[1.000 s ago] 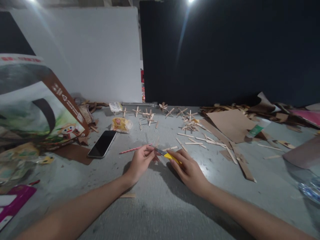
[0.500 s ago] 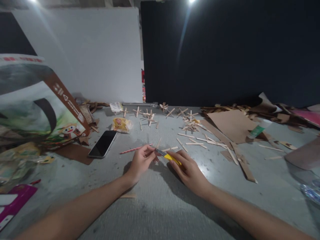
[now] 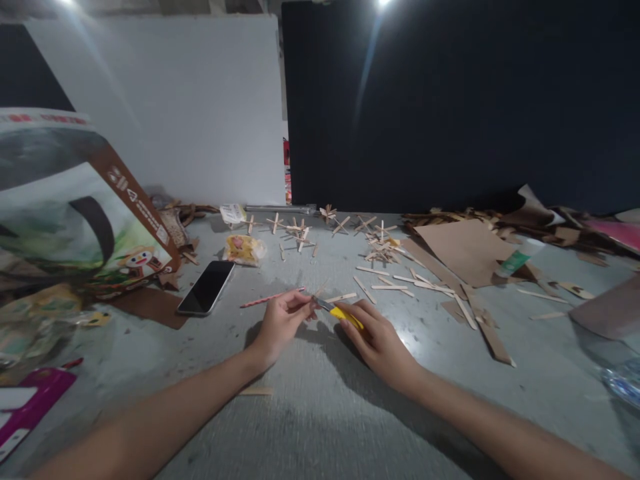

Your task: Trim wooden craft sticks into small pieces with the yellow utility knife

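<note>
My right hand is closed around a yellow utility knife, its blade pointing left toward my other hand. Pinched between the fingertips of my left hand is a thin wooden stick, its end sticking up beside the blade. The blade tip meets or nearly meets the stick; exact contact is too small to tell. Just behind the left hand lies a red-and-white striped pencil. One more wooden stick rests on the table behind the knife.
Loose craft sticks and crossed-stick pieces lie toward the back. A phone, a yellow packet and a large printed bag are on the left. Cardboard, a glue tube and a plastic cup stand right.
The stick's raised end has tipped slightly to the right between my fingers. Both hands and the knife have barely shifted.
</note>
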The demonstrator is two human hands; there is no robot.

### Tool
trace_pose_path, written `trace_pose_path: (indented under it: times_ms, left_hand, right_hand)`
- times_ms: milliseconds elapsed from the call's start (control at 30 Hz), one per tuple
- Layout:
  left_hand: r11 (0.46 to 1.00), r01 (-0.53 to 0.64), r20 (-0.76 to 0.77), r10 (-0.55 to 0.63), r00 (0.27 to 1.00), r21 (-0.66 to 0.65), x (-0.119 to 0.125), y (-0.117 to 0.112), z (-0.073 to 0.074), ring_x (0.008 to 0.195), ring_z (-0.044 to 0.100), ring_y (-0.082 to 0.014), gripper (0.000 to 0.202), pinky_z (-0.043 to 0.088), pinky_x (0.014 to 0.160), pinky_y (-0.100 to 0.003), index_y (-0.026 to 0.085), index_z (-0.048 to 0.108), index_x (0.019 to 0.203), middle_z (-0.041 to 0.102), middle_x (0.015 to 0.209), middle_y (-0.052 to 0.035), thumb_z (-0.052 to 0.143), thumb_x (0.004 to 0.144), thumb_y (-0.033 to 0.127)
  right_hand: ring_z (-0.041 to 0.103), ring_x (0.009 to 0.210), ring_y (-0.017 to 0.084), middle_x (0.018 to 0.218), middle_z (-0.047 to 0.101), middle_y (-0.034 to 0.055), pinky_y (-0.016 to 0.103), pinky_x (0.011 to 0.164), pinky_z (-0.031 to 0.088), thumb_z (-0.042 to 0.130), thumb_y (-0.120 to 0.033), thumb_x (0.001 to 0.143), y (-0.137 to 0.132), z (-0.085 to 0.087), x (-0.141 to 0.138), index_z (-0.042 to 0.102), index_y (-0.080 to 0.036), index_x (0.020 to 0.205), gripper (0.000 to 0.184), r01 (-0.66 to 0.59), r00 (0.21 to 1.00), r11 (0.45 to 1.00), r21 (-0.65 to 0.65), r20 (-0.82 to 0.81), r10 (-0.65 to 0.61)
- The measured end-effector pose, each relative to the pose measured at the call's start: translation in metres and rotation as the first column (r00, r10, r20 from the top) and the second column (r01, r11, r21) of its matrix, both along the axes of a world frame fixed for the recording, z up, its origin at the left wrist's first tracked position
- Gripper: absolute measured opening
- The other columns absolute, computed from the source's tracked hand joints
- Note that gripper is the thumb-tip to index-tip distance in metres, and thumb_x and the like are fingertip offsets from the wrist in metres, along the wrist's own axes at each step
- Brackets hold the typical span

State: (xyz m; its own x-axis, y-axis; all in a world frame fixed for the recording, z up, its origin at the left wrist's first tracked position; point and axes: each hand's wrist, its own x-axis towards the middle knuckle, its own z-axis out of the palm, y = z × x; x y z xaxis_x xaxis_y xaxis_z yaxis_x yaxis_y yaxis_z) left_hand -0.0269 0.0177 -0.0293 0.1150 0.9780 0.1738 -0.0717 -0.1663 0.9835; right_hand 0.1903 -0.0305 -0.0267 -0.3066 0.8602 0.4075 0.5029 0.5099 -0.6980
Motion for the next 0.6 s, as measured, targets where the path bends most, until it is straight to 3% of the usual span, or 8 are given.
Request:
trace_pose_path:
  times_ms: [233, 600]
  left_hand:
    - [0.999, -0.020, 0.050, 0.021, 0.999, -0.029, 0.000, 0.002, -0.003, 0.065, 0.067, -0.0161, 0.036, 0.055, 0.067, -0.028, 0.017, 0.077, 0.076, 0.074, 0.071, -0.0040, 0.093, 0.066, 0.047]
    - [0.997, -0.011, 0.080, 0.017, 0.997, -0.073, -0.001, 0.001, -0.001, 0.071, 0.071, -0.0177, 0.040, 0.060, 0.075, -0.033, 0.017, 0.081, 0.090, 0.081, 0.084, -0.0072, 0.096, 0.064, 0.043]
  right_hand:
    - [0.068, 0.087, 0.022, 0.104, 0.065, 0.0114, 0.034, 0.082, 0.058, 0.043, -0.040, 0.111, 0.000, -0.001, 0.000, 0.066, -0.022, 0.138, 0.040, -0.002, 1.000, 1.000, 0.004, -0.011, 0.002]
    - [0.068, 0.099, 0.024, 0.110, 0.065, 0.0140, 0.038, 0.092, 0.058, 0.042, -0.038, 0.111, 0.006, -0.011, 0.000, 0.066, -0.023, 0.139, 0.040, 0.009, 0.999, 0.998, 0.058, -0.046, -0.006]
